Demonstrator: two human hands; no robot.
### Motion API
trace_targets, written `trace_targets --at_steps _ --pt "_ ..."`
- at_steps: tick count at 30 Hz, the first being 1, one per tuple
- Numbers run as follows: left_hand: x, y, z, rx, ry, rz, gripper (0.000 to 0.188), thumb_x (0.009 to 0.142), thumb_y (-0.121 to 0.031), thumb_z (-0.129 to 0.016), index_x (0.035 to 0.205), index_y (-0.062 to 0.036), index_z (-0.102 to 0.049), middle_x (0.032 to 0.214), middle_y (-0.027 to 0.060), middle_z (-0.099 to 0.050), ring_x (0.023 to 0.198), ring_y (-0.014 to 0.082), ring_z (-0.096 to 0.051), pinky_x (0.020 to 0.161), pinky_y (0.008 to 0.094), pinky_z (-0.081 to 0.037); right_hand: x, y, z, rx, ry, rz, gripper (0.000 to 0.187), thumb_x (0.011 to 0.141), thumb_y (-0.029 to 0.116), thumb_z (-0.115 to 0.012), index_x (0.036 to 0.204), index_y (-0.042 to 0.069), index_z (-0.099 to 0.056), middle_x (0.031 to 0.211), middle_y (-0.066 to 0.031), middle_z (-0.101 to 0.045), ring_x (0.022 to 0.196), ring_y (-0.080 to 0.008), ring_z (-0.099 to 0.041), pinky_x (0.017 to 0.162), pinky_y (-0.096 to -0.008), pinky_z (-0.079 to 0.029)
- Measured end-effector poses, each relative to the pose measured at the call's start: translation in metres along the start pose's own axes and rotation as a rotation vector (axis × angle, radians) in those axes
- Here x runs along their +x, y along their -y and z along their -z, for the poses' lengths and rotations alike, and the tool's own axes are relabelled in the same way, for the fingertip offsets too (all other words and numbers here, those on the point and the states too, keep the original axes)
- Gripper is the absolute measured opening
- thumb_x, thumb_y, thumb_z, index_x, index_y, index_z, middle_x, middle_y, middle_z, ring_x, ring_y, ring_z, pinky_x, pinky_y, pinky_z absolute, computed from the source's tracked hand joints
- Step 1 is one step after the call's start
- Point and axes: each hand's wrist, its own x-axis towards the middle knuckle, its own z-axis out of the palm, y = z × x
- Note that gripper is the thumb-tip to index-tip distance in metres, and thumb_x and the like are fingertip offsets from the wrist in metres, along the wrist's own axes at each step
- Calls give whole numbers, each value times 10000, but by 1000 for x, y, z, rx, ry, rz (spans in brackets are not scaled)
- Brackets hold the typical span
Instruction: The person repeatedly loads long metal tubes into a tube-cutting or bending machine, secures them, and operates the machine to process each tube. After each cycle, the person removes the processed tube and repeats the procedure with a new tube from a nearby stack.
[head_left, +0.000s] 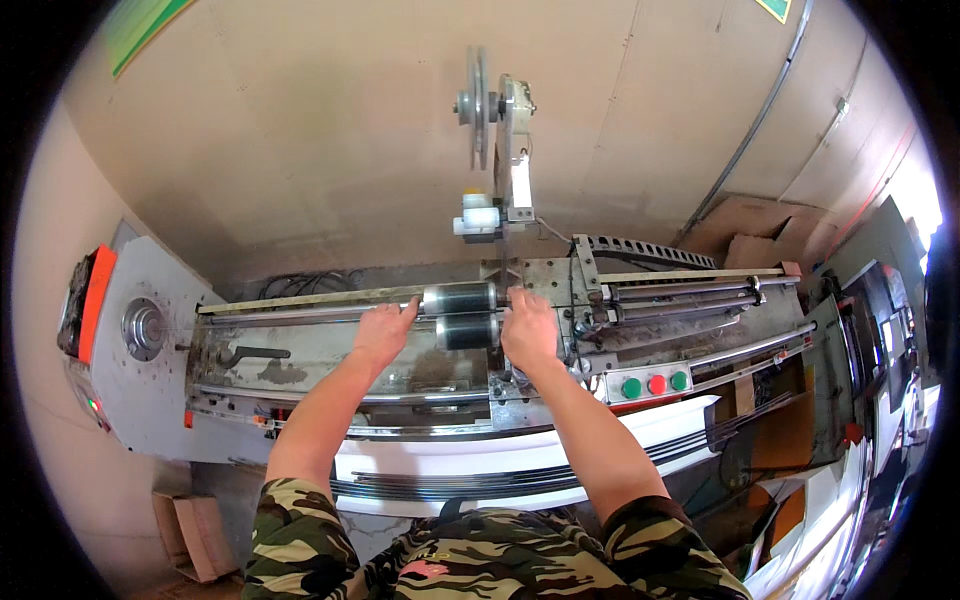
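Two black-and-silver rollers (460,299) on a rail-bed machine (320,372) are being flanked by left hand (383,332) and right hand (529,326), fingers curled; any pinch cannot be told. Illegible pink print (425,569) is being borne by a camouflage shirt (510,555).

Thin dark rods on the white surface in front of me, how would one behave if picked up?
The rods look fairly stiff, lying nearly straight side by side. Being so long and slender, one might sway if lifted.
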Motion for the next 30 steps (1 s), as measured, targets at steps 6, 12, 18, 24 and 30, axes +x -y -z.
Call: trace_targets --at_steps 6,12,18,24,30 --pt "5 -9 -5 46 14 14 469 865 -113 -569 1333 -90 -572 896 99 -672 862 277 -662 691 429 -535 -2 -2 -7 50 -73 19 364 882 125 -544 1232 26 -560 1295 -180 -606 1211 -338 -545 1042 -446 -411" --pt "4 -3 -19 27 -64 -9 390 871 -93 -573 1261 -103 -555 807 91 -616 798 300 -632 650 439 -516 -1 -1 -7 22 -29 -9 391 882 137 -568 1258 30 -559 1308 -167 -599 1230 -329 -531 1057 -451 -394" --pt "5 -7 -14 32 -70 -2 346 868 -83 -563 1214 -100 -572 816 96 -617 802 303 -633 648 441 -516 -1 -2 -9 24 -60 3 361 889 145 -550 1231 28 -561 1318 -165 -595 1235 -324 -531 1060 -450 -392" --pt "5 -8 -13 45 -51 7 325 868 -82 -554 1192 -91 -587 848 107 -636 833 304 -644 676 444 -522 -1 0 -7 46 -66 -7 349 876 130 -536 1206 19 -561 1328 -176 -585 1244 -324 -525 1069 -451 -381" --pt "6 -9 -12 31 -32 20 304 858 -91 -566 1160 -76 -596 854 115 -645 840 310 -647 684 445 -525 0 -1 -9 72 -27 -22 398 863 115 -538 1250 23 -548 1359 -178 -558 1282 -323 -496 1098 -453 -354"
